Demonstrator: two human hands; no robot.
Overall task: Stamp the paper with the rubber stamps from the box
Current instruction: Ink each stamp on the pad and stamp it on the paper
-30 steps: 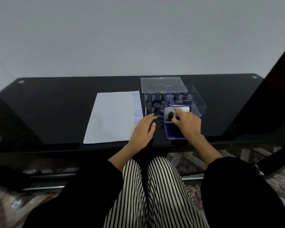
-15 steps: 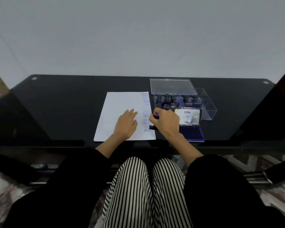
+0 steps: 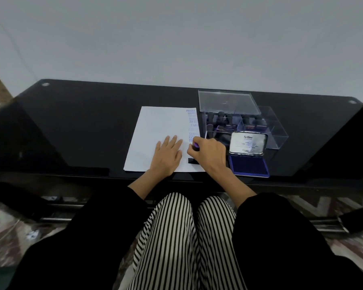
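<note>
A white sheet of paper (image 3: 155, 126) lies on the black table, with a column of blue stamp marks down its right edge. My left hand (image 3: 168, 155) rests flat on the paper's lower middle, fingers straight. My right hand (image 3: 208, 154) grips a rubber stamp (image 3: 193, 160) with a purple top, its dark base down on the paper's lower right corner. A clear plastic box (image 3: 279, 130) holding several black-handled stamps stands just right of the paper. In front of it an open ink pad (image 3: 247, 164) shows its blue pad and silver lid.
The box's clear lid (image 3: 226, 101) leans over its back part. The black glass table (image 3: 76, 130) runs wide to the left and ends at a front edge close to my striped knees. A plain wall stands behind.
My right hand went from the ink pad to the paper's lower right corner with the stamp. My left hand slid from the table edge onto the paper and lies flat.
</note>
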